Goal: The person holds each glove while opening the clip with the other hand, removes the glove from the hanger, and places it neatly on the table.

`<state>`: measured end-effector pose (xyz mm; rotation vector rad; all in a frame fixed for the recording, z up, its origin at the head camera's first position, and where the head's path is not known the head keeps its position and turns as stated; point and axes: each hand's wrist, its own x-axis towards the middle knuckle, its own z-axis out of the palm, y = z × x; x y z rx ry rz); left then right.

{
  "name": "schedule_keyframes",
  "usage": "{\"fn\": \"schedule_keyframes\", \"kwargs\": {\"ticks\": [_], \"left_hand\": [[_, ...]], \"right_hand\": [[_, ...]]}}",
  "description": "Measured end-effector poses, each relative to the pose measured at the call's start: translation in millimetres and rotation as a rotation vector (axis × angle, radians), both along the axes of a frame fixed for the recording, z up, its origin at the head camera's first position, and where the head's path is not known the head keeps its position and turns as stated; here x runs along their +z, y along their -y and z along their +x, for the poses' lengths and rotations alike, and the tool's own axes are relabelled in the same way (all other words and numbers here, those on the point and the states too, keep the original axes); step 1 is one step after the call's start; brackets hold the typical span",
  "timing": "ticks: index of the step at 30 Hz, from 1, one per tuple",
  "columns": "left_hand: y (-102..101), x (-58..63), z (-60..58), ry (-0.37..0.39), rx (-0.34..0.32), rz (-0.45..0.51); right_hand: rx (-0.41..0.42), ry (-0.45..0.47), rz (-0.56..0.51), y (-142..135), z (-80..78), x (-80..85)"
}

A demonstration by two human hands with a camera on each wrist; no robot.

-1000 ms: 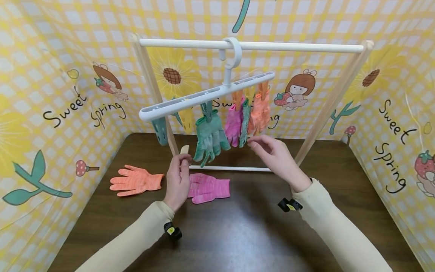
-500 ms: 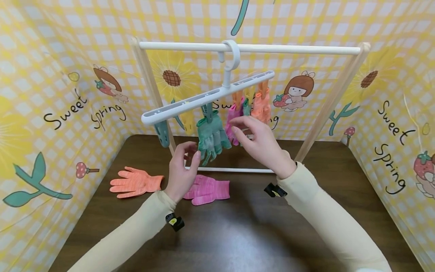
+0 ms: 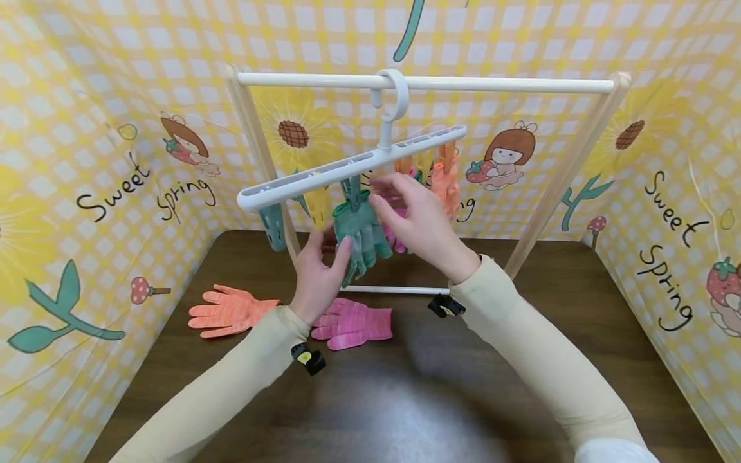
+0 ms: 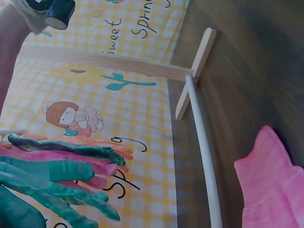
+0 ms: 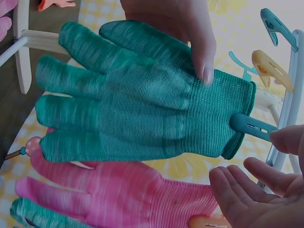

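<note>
A green knit glove (image 3: 366,228) hangs by its cuff from a teal clothespin (image 5: 251,126) on the grey clip hanger (image 3: 307,181). My left hand (image 3: 315,273) holds the glove's edge, thumb on the near face, the other fingers behind and partly hidden. In the right wrist view that thumb lies close to the cuff. My right hand (image 3: 425,225) is at the cuff's other side, fingers spread and apart. Its thumb (image 5: 289,137) is at the clothespin's free end; whether it touches cannot be told. Behind hang a pink glove (image 5: 118,194), another green glove and an orange glove (image 3: 446,186).
The hanger hooks over the white rod (image 3: 509,84) of a wooden stand. A teal clothespin (image 3: 272,228) and a yellow clothespin (image 3: 316,206) hang at its left end. An orange glove (image 3: 231,312) and a pink glove (image 3: 354,325) lie on the dark table (image 3: 370,399).
Both hands have moved to the near green glove: the right one leftward and up from the rear gloves, the left one up and slightly right. The left hand has taken hold of the glove's edge.
</note>
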<state>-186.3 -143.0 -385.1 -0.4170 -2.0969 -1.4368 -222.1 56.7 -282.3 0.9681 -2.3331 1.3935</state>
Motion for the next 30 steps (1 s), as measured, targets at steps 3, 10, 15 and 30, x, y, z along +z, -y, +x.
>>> {"fn": "schedule_keyframes", "kwargs": {"ticks": [3,10,15,30], "left_hand": [[-1.5,1.1,-1.6,0.007,0.022,0.003],[-0.8,2.6,-0.8,-0.014,0.025,-0.011],[-0.5,2.6,0.1,-0.039,0.013,-0.009],[-0.4,2.8,-1.7,-0.088,-0.024,0.016]], "right_hand": [[0.017,0.042,0.006,4.2,-2.4,0.5],[0.046,0.132,0.018,10.8,-8.0,1.1],[0.057,0.195,0.001,15.1,-14.3,0.9],[0.153,0.267,-0.105,27.6,-19.5,5.6]]}}
